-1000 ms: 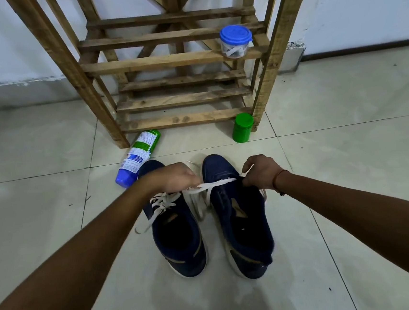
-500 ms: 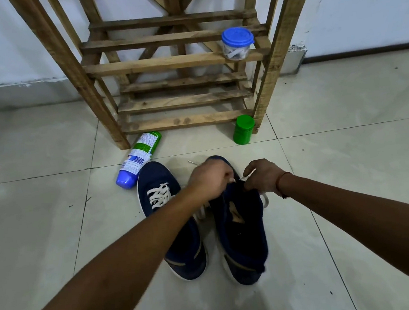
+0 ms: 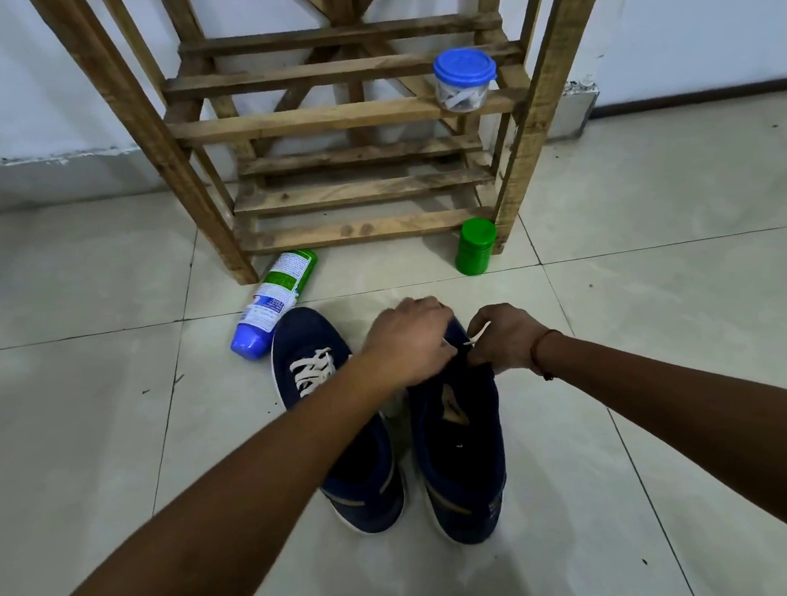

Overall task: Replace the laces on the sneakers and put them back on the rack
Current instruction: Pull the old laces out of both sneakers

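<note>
Two sneakers down here, left sneaker (image 3: 306, 330) and right sneaker (image 3: 460, 459), both navy with tan stripes and white soles, laces (image 3: 312, 370) white. The bottle (image 3: 273, 304) shows a blue cap and a green-and-white label; the jar (image 3: 475, 246) is solid green; the tub (image 3: 464, 79) wears a blue lid. Rack (image 3: 340, 115) brown wood, floor (image 3: 672, 319) pale tiles with dark grout lines, wristband (image 3: 543, 353) perhaps reddish.

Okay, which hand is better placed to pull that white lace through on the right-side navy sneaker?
The right hand, probably: it pinches the white lace end above the navy fabric sneaker. The left hand reaches across the shoe, its grip hidden.
</note>
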